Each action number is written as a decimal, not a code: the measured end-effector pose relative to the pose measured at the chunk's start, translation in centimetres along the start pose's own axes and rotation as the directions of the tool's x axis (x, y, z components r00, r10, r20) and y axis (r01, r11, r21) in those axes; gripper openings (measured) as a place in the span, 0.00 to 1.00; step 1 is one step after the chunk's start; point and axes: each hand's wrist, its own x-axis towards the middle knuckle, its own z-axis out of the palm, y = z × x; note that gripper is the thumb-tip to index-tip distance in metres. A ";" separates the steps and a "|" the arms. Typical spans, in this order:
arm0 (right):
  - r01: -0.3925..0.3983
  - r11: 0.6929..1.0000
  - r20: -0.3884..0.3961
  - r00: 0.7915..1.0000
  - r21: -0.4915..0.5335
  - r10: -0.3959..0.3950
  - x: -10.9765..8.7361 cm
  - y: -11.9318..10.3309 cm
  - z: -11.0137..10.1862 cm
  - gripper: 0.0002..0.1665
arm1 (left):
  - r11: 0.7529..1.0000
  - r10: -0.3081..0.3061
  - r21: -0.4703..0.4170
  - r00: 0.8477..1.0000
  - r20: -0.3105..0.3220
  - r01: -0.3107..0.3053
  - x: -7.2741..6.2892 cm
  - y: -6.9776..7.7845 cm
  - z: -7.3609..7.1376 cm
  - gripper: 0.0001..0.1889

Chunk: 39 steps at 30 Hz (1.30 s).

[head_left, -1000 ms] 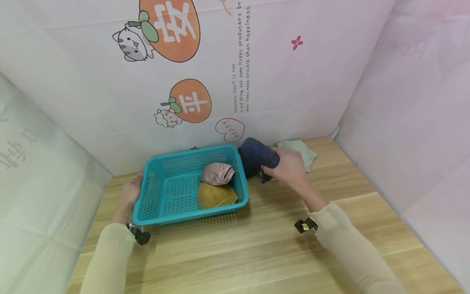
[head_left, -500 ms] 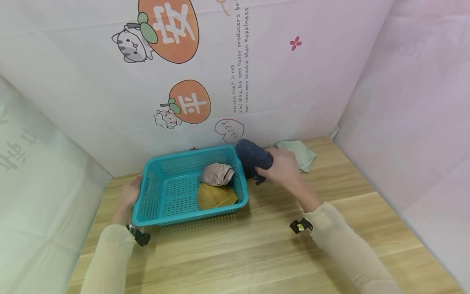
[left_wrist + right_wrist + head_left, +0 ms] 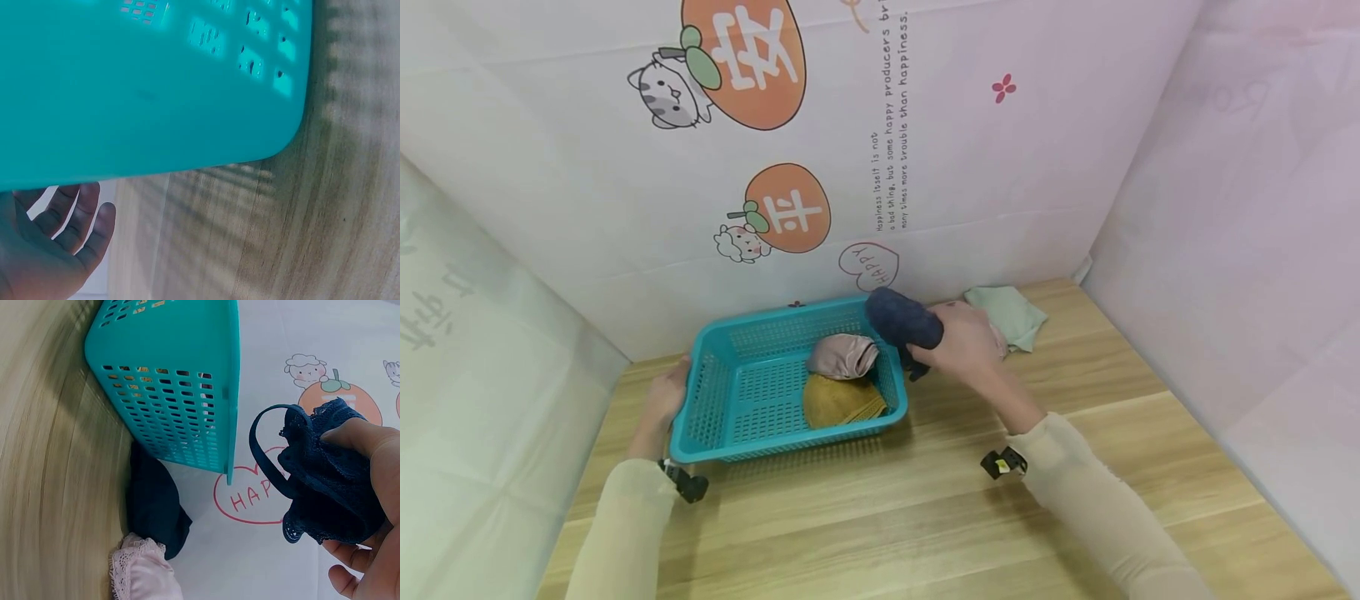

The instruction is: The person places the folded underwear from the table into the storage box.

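My right hand (image 3: 964, 340) grips a folded navy lace bra (image 3: 904, 318) above the right end of the turquoise plastic basket (image 3: 790, 443). In the right wrist view, the thumb lies over the lace of the bra (image 3: 331, 472) and one strap hangs in a loop. At the basket's left end, my left hand (image 3: 667, 388) rests against the outside, its fingers (image 3: 78, 219) loosely bent beside the rim and its thumb hidden. Inside the basket, a folded mauve satin garment (image 3: 842, 356) and a mustard garment (image 3: 841, 400) lie side by side at the right.
Beyond the basket's right end, a black folded garment (image 3: 156, 500) and a pink lace-trimmed one (image 3: 150, 572) lie on the wooden table (image 3: 865, 517). A pale green cloth (image 3: 1009, 317) is at the back right. Printed white sheets (image 3: 970, 183) enclose the table.
My right hand has moved left with the navy bra, from beside the basket to over its right rim. The pink garment shows more behind the hand. Left hand and basket stay put.
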 end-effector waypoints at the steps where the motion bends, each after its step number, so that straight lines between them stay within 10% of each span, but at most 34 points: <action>1: -0.002 1.000 -0.003 1.000 0.003 0.002 0.0 -0.1 0.0 0.32 | 1.000 -0.002 0.000 1.000 0.001 0.002 0.0 0.0 0.0 0.47; 13: 0.079 0.995 -0.013 0.997 -0.067 -0.080 0.8 -1.6 0.7 0.16 | 1.000 0.014 0.019 1.000 -0.004 -0.014 -0.1 -0.2 0.0 0.47; 39: 0.140 0.990 -0.012 0.990 -0.002 -0.140 0.2 -5.2 3.1 0.30 | 0.997 0.067 0.031 0.998 -0.014 -0.066 -0.3 -0.1 -0.2 0.48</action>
